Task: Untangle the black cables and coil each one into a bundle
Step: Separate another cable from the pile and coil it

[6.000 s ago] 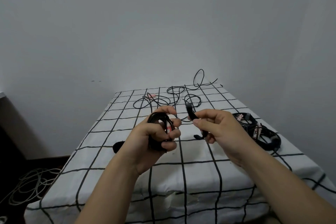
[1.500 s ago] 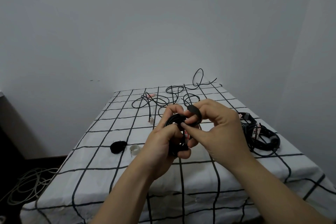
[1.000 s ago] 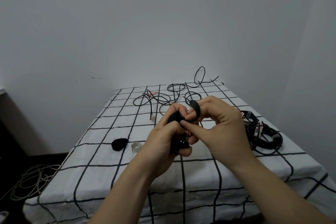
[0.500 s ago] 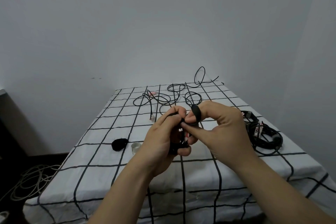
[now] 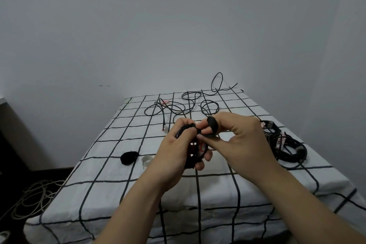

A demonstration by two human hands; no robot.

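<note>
My left hand point(image 5: 176, 151) grips a coiled black cable bundle point(image 5: 193, 157) above the middle of the table, fingers curled round its coils. My right hand point(image 5: 237, 140) pinches a black strap point(image 5: 213, 126) that loops over the top of that bundle, thumb and fingertips meeting right beside my left fingers. Much of the bundle is hidden inside the two hands. A loose tangle of thin black cable point(image 5: 190, 105) lies spread at the far end of the table, one loop standing up against the wall.
The table has a white cloth with a black grid point(image 5: 111, 176). A pile of bundled black cables point(image 5: 287, 144) lies at the right edge. A black strap roll point(image 5: 129, 157) and a small clear ring point(image 5: 147, 159) sit left of my hands. Pale cable point(image 5: 33, 198) lies on the floor at left.
Six seconds ago my hands were apart, the strap held free in my right. They have since come together, with the strap drawn over the bundle; in the last second little has shifted.
</note>
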